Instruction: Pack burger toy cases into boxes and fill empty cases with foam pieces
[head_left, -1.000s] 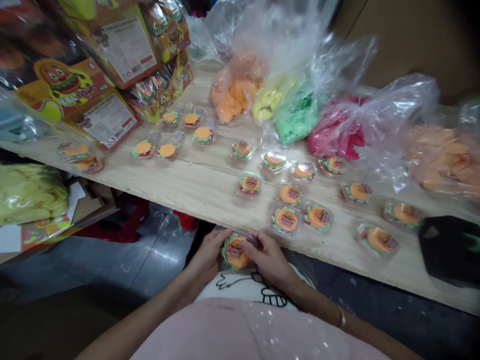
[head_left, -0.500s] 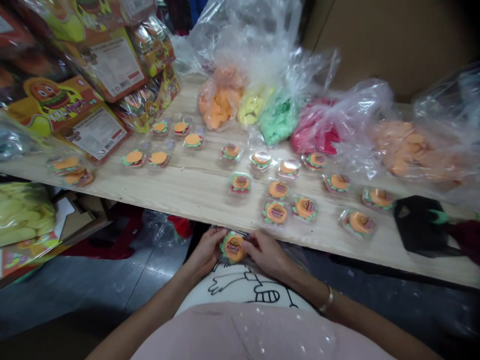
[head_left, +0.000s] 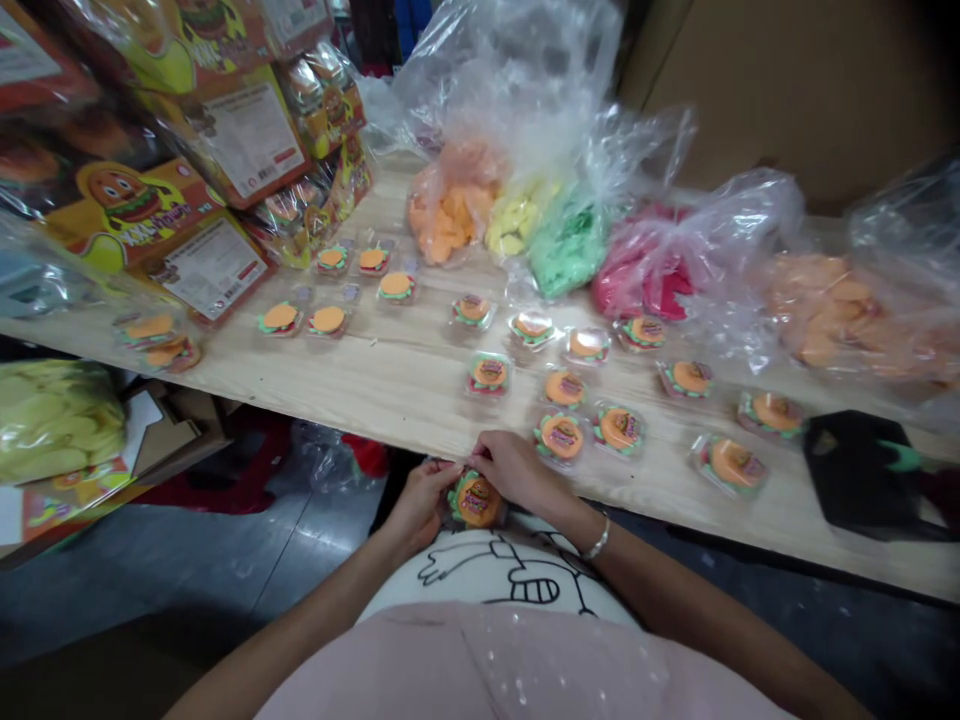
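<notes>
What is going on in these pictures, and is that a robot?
No robot here, just a person's two bare hands. The camera is worn on the person's head, so every picture looks down from there. The left hand holds a small clear burger pack, and the right hand has its fingers at the pack's top edge. On the wooden table sit more burger packs. Behind them are see-through bags of orange, yellow, green and pink pieces. At the left stand bright packages with a smiling cartoon burger on them.
</notes>
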